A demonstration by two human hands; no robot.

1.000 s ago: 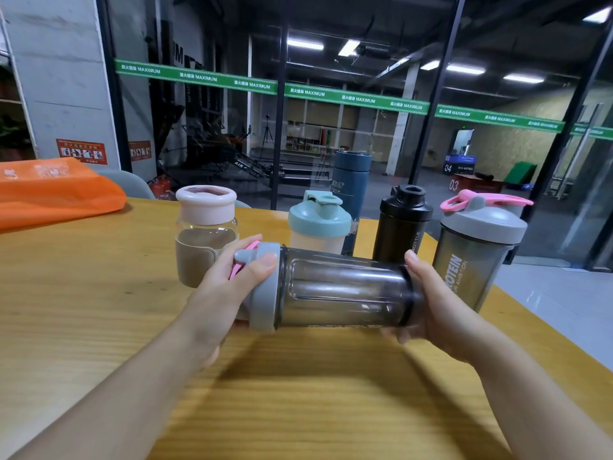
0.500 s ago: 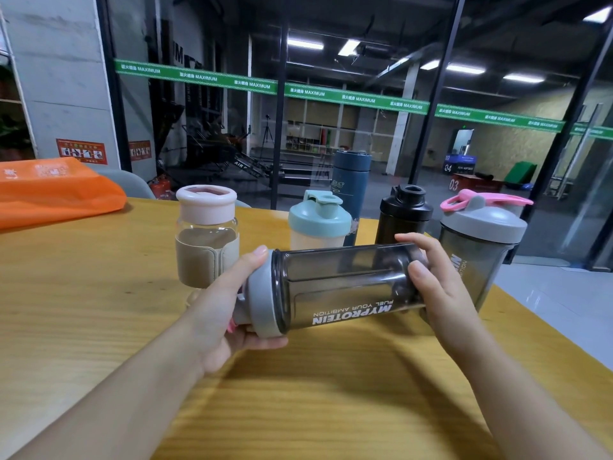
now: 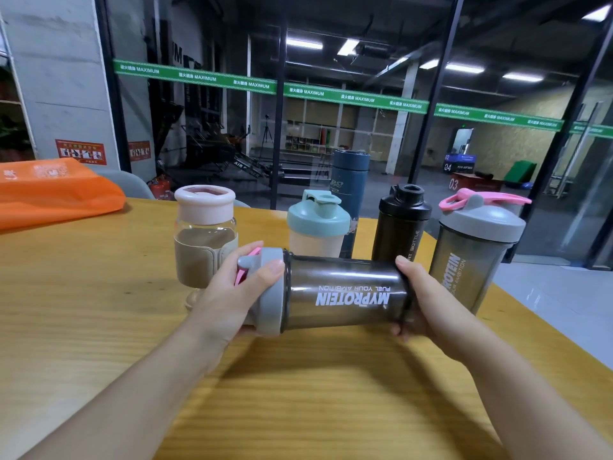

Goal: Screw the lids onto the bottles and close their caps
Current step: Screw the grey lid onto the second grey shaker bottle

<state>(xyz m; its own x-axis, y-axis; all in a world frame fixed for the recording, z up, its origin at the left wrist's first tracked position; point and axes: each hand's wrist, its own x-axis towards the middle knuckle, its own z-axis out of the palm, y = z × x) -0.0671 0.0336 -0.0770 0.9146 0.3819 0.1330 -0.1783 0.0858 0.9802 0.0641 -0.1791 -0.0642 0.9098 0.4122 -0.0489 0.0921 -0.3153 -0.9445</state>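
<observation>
I hold a smoky MYPROTEIN shaker bottle [image 3: 345, 295] sideways above the wooden table [image 3: 83, 310]. My left hand [image 3: 229, 293] wraps its grey lid [image 3: 270, 293], whose pink cap shows between my fingers. My right hand [image 3: 421, 300] grips the bottle's base. Behind stand a glass bottle with a pink lid [image 3: 205, 227], a teal-lidded shaker [image 3: 316, 224], a dark blue flask [image 3: 350, 180], a black bottle [image 3: 403, 220] and a second grey-lidded shaker [image 3: 477, 254] with its pink cap flipped up.
An orange bag [image 3: 56, 190] lies at the table's far left. The table's right edge runs diagonally behind the second shaker, with floor beyond. A glass wall stands just behind the table.
The bottle has rotated about its long axis, so the MYPROTEIN print now faces me. My left hand regripped the lid, and my right hand shifted on the base.
</observation>
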